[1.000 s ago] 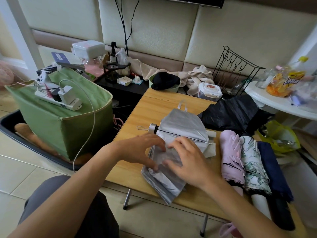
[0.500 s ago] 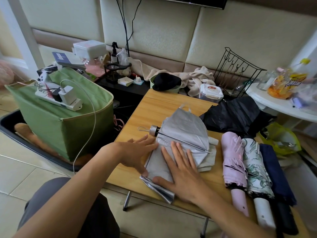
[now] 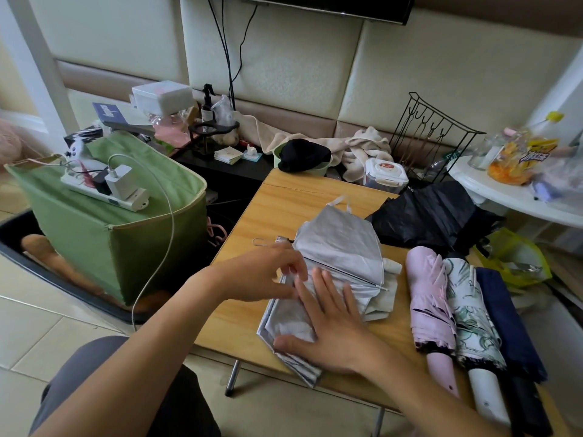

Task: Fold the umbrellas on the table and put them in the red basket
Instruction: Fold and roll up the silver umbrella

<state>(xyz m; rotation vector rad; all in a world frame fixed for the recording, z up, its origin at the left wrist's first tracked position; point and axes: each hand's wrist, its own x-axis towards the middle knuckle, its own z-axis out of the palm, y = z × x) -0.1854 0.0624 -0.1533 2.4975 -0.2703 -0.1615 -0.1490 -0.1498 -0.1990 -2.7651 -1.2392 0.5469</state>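
Observation:
A silver-grey umbrella (image 3: 340,247) lies collapsed and flattened on the wooden table (image 3: 284,197), its canopy panels spread in layers. My right hand (image 3: 328,323) presses flat on its near panels with straight fingers. My left hand (image 3: 268,272) pinches a fold of the canopy at the umbrella's left edge. To the right lie a pink umbrella (image 3: 429,298), a white leaf-print umbrella (image 3: 470,313) and a navy umbrella (image 3: 504,316), all rolled up side by side. A black umbrella (image 3: 432,212) lies loose at the table's far right. No red basket is in view.
A green fabric box (image 3: 104,234) with a power strip and charger on top stands left of the table. A black wire rack (image 3: 432,134), a wipes box (image 3: 385,171) and a towel sit behind the table. A white side table (image 3: 504,190) holds snacks at right.
My right hand has stayed flat on the silver canopy, sliding slightly. My left hand went from lying flat beside the umbrella to lifting and pinching a fold at its left edge.

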